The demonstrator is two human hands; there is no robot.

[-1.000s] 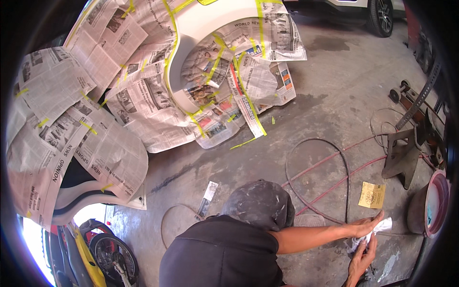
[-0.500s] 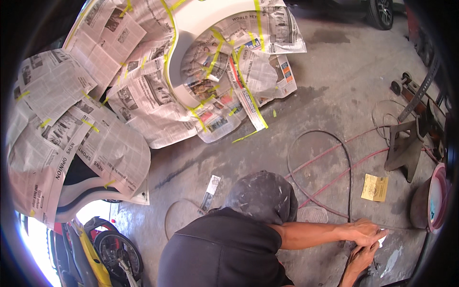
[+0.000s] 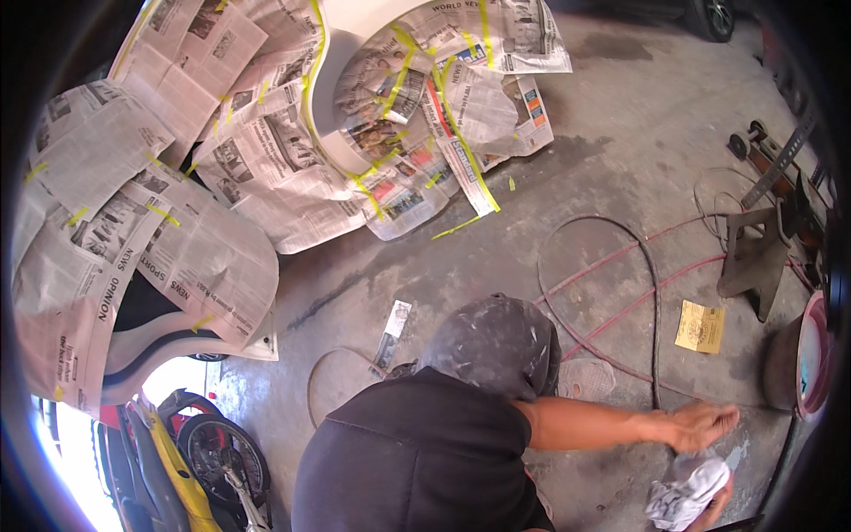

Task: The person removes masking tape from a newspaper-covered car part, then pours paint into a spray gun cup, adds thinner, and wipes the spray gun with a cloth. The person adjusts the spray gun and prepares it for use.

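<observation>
Neither of my own hands shows in the head view. A co-worker in a dark cap (image 3: 496, 346) and dark shirt (image 3: 408, 452) bends over the floor, seen from above and behind. One of this person's hands (image 3: 705, 426) is just above a crumpled grey-white rag (image 3: 690, 486); its fingers are slightly blurred. The other hand (image 3: 718, 505) is at the rag's right side, mostly hidden behind it. Whether the upper hand touches the rag I cannot tell.
A white car body (image 3: 359, 18) stands masked with newspaper (image 3: 275, 177) and yellow tape. Hoses (image 3: 656, 310) loop across the concrete. At right are a metal stand (image 3: 753, 262), a yellow sheet (image 3: 700, 326) and a bucket (image 3: 784, 363). A motorcycle (image 3: 182, 470) stands lower left.
The co-worker's hands were together around a small white thing and have moved apart; the crumpled rag now shows between them. The surroundings have shifted slightly upward in the view.
</observation>
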